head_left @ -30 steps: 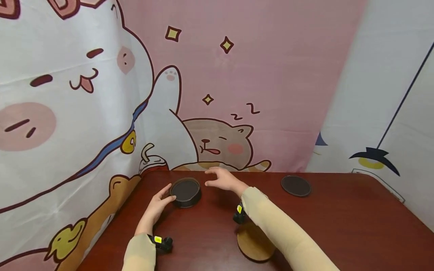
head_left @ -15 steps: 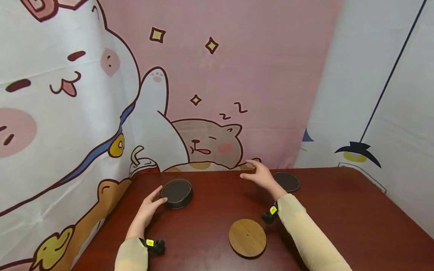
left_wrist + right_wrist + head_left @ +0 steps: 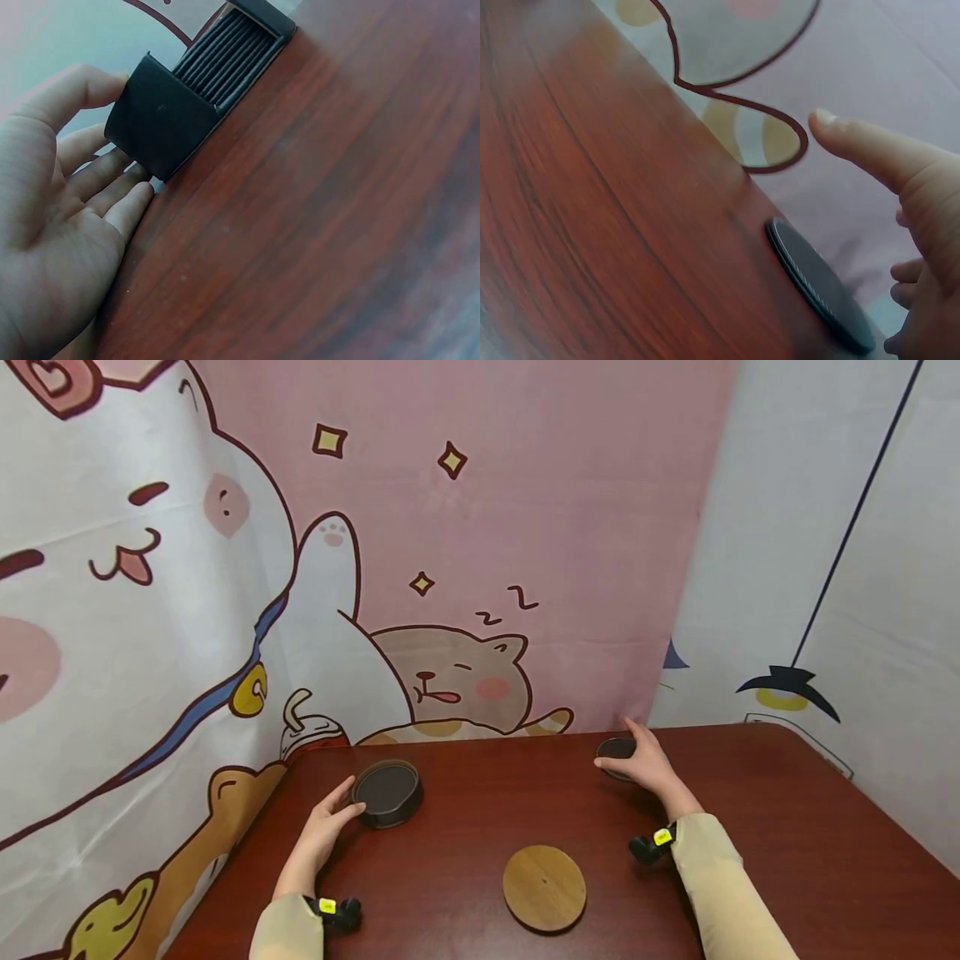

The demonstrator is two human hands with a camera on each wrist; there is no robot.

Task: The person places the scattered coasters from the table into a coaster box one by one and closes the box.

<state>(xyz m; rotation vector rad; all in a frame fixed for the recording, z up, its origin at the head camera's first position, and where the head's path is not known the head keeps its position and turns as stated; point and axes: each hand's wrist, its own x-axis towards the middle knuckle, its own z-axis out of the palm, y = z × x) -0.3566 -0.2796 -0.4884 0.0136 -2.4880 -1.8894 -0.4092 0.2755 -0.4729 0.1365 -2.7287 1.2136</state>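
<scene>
A round black coaster holder (image 3: 387,802) stands at the left rear of the table. In the left wrist view, a stack of thin black coasters (image 3: 232,56) shows through its side gap. My left hand (image 3: 318,831) holds the holder's near left side, thumb at the top edge and fingers lower on the wall. At the right rear lies a single black coaster (image 3: 615,748), its near side partly covered by my right hand (image 3: 648,766). That hand hovers over it, thumb and fingers spread, holding nothing. The right wrist view shows the coaster (image 3: 817,285) flat, apart from the thumb.
A round wooden disc (image 3: 543,888) lies near the middle front of the reddish-brown table (image 3: 465,827). Behind and to the left, a printed cloth (image 3: 585,568) with cartoon animals meets the table edges. Each wrist carries a small black camera (image 3: 651,845).
My right hand has moved away from the holder, rightward across the table to the single coaster. My left hand has stayed at the holder. The head view has turned slightly right.
</scene>
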